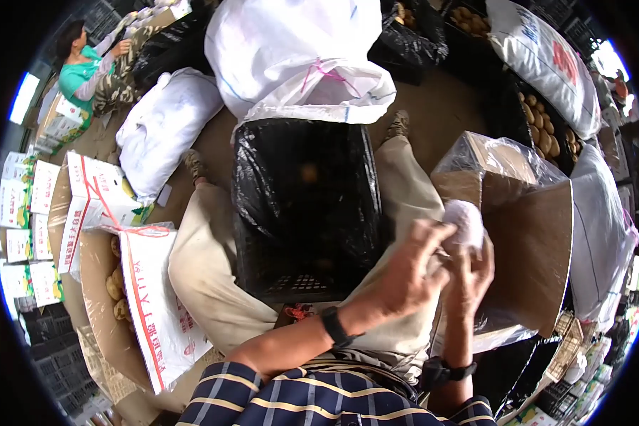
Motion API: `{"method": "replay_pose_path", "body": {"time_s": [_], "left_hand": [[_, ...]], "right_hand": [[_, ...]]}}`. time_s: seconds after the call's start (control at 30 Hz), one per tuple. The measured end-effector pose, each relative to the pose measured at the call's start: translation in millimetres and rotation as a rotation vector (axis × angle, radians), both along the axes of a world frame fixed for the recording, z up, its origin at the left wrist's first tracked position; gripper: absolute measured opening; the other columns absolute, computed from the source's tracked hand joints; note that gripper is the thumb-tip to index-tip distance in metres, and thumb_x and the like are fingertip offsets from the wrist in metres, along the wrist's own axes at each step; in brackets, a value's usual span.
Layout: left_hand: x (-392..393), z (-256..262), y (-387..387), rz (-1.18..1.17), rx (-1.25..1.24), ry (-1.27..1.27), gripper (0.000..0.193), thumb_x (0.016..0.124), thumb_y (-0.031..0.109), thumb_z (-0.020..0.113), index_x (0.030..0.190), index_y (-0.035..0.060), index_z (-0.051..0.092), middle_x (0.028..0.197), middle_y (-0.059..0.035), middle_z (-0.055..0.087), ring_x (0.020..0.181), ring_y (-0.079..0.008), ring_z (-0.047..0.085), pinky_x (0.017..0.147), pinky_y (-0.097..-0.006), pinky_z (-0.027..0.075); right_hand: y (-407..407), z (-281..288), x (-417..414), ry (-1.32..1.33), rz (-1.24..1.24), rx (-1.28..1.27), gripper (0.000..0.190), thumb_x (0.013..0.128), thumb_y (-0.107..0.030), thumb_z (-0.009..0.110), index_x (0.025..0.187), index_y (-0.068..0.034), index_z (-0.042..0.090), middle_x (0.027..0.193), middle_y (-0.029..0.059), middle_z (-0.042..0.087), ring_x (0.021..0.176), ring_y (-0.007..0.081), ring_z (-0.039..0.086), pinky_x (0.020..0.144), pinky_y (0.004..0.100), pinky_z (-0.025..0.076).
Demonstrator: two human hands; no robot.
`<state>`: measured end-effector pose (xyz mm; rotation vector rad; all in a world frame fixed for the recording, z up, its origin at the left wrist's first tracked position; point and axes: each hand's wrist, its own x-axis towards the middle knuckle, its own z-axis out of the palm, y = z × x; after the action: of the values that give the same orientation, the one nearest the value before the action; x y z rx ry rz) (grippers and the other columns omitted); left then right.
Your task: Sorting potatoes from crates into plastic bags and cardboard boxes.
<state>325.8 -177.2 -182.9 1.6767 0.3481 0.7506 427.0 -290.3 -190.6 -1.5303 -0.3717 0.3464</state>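
To the right of my lap, my right hand (471,274) grips a rounded item in a white foam net sleeve (464,221) from below. My left hand (418,269) is blurred, its fingertips at the left side of that sleeve; whether they pinch it is unclear. Between my legs stands a black plastic crate (298,292) lined with a black plastic bag (261,170). One dim yellowish-brown item (309,172) shows in its dark inside. Beside my right hand is an open cardboard box (532,250) with clear plastic film over its flaps; its bottom is hidden.
Ahead, a large white woven sack (298,48) rests against the crate's far edge. A cardboard box (98,319) at left holds potatoes (115,285). Another white sack (168,128) lies front left, near a seated person (82,69). Potatoes (540,128) fill a black-lined crate at right.
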Motion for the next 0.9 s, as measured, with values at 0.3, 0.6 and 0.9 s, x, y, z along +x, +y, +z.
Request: {"method": "replay_pose_path", "body": {"time_s": [0.3,0.6,0.9], "left_hand": [[4.6,-88.7,114.4,0.184,-0.290,0.208,0.029,0.092,0.007,0.069,0.119,-0.0034,0.066,0.099,-0.0098,0.072,0.088,-0.0137,0.070,0.079,-0.0296,0.058],[-74.8,-288.3,291.8,0.342,-0.181,0.973,0.050,0.089,0.031,0.075,0.120,-0.0070,0.067,0.110,-0.0238,0.074,0.101,-0.0336,0.073,0.087,-0.0413,0.058],[-25.8,-332.2,304.0,0.271,-0.182,1.174,0.035,0.086,0.042,0.074,0.103,0.0113,0.075,0.103,-0.0217,0.074,0.099,-0.0423,0.071,0.085,-0.0491,0.058]], "right_hand": [[-26.8,9.2,60.3,-0.403,-0.069,-0.504,0.041,0.098,-0.005,0.068,0.138,0.003,0.059,0.121,0.0184,0.068,0.113,0.0232,0.067,0.101,0.0350,0.053],[208.7,-148.5,-82.3,-0.481,1.400,-0.935,0.020,0.091,-0.014,0.063,0.099,0.002,0.072,0.102,0.0246,0.071,0.100,0.0417,0.070,0.090,0.0497,0.056],[265.0,-290.1,-83.6,-0.668,1.089,-1.286,0.022,0.082,-0.007,0.070,0.104,-0.005,0.074,0.103,0.0201,0.073,0.104,0.0383,0.071,0.093,0.0479,0.057]]}}
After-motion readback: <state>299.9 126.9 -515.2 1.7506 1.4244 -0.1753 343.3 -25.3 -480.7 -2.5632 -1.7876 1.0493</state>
